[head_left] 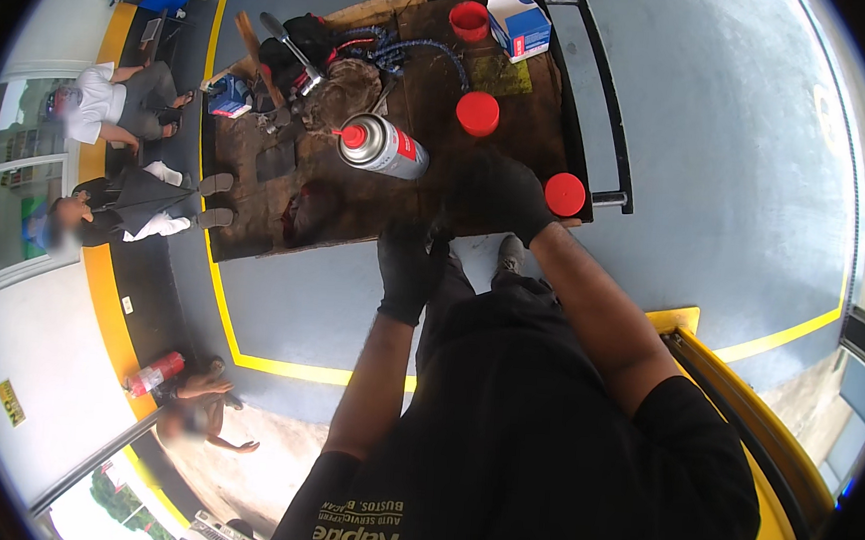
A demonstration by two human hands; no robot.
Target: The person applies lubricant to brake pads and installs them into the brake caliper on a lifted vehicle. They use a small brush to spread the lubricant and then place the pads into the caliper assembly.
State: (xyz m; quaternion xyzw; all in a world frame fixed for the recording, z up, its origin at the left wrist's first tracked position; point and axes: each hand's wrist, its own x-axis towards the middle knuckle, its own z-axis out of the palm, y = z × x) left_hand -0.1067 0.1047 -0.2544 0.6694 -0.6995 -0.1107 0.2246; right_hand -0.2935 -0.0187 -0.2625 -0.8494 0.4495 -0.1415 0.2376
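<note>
Both hands wear black gloves at the near edge of a dark cardboard-topped cart [246, 207]. My left hand [408, 263] has curled fingers around something small and dark that I cannot make out. My right hand [503, 195], above and to its right, is also curled, its contents hidden against the dark top. An upright spray can [395, 157] with a red nozzle stands just beyond them. A red round lid [477, 114] lies above my right hand, another [564, 194] right of it. Farther back are a red cup [469, 21] and a white-blue box [520, 23].
Tools and rags [331, 77] cover the cart's back left, by a blue box [229, 96]. The cart's handle [615, 102] is at right. A yellow metal beam [781, 445] runs beside me. Two people [108, 102] [126, 208] sit along the left wall, another [202, 414] near a red extinguisher [154, 373].
</note>
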